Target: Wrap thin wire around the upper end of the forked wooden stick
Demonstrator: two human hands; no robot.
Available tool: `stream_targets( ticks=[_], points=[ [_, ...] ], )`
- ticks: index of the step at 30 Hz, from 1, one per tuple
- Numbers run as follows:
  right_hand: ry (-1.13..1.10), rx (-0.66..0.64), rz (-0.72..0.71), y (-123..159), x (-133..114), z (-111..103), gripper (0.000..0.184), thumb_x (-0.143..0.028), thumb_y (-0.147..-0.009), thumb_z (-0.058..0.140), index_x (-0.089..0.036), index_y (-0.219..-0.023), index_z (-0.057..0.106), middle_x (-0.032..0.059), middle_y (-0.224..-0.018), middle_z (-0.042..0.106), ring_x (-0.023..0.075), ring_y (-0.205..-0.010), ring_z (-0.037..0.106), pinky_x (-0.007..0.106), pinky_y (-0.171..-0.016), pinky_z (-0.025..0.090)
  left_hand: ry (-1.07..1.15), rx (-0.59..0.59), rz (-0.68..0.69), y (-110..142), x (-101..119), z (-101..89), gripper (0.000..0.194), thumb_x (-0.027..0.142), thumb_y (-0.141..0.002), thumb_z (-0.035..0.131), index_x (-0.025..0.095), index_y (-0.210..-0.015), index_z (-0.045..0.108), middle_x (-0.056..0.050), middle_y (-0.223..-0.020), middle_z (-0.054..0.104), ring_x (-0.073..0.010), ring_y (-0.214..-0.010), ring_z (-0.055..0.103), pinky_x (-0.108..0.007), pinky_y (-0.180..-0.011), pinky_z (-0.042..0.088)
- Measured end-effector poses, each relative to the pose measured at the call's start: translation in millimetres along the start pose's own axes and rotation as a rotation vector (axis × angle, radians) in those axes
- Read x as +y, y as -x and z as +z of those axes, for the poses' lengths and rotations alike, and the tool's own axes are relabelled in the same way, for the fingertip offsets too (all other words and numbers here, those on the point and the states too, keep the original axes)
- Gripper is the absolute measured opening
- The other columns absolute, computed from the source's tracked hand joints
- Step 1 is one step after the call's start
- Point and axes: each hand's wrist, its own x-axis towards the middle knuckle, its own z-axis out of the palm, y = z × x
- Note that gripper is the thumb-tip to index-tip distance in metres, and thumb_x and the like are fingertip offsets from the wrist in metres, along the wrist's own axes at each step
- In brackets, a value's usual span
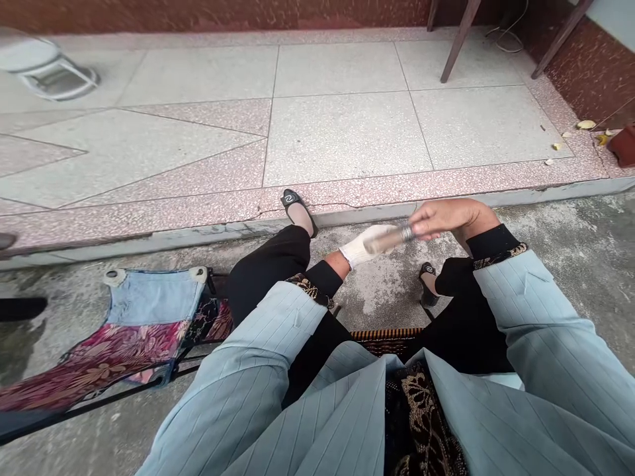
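In the head view, my left hand [364,247] wears a white knitted glove and is held low between my knees. A short, light-brown cylindrical thing [389,240] with a silvery, ringed end lies across the front of this glove, smeared by motion. Its exact kind does not show. The gloved fingers are partly behind it, so their grip cannot be made out. My right hand [449,217] is bare and bent at the wrist. Its thumb and fingers are closed on the silvery end.
I sit on a woven seat [391,338] at a raised tiled step [347,139]. A patterned folding chair [153,297] stands at my left. A white stool [57,69] is at far left, wooden legs [459,43] at back right, and a reddish-brown pot [622,147] at the right edge.
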Motion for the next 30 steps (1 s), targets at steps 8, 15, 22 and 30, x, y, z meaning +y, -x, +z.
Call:
stream_targets(
  ticks=[8, 15, 22, 30],
  points=[
    [0.492, -0.156, 0.525, -18, 3, 11, 0.046, -0.055, -0.092, 0.057, -0.014, -0.071, 0.061, 0.0027, -0.062, 0.057, 0.0126, -0.055, 0.049, 0.028, -0.057, 0.035, -0.167, -0.053, 0.017, 6, 19, -15.9, 0.013, 0.024, -0.085, 0.054, 0.014, -0.082, 0.062, 0.002, -0.063, 0.054, -0.0066, -0.051, 0.043, -0.018, -0.049, 0.032],
    [0.719, 0.451, 0.713, -20, -1, -5, 0.047, -0.053, -0.096, 0.048, -0.012, -0.100, 0.072, 0.0180, -0.101, 0.070, 0.0260, -0.086, 0.063, 0.032, -0.065, 0.037, 0.062, -0.026, -0.069, 10, 16, -2.5, 0.018, 0.030, -0.090, 0.052, 0.015, -0.087, 0.061, 0.004, -0.057, 0.049, -0.0056, -0.046, 0.039, -0.016, -0.043, 0.030],
    [0.181, 0.635, 0.344, -12, 0, -1, 0.050, -0.061, -0.095, 0.049, -0.017, -0.074, 0.058, 0.0052, -0.067, 0.060, 0.0130, -0.057, 0.051, 0.028, -0.059, 0.038, 0.100, -0.021, -0.039, 10, 11, 7.4, 0.014, 0.024, -0.089, 0.051, 0.014, -0.085, 0.060, 0.002, -0.057, 0.049, -0.0070, -0.051, 0.045, -0.015, -0.045, 0.030],
    [0.000, 0.132, 0.025, 1, 5, 1, 0.057, -0.071, -0.089, 0.053, -0.017, -0.071, 0.053, -0.0031, -0.061, 0.048, 0.0081, -0.053, 0.041, 0.024, -0.056, 0.035, -0.272, 0.120, 0.033, -1, 5, -6.3, 0.014, 0.023, -0.086, 0.054, 0.013, -0.089, 0.065, 0.000, -0.069, 0.061, -0.0096, -0.057, 0.050, -0.021, -0.055, 0.038]
  ],
)
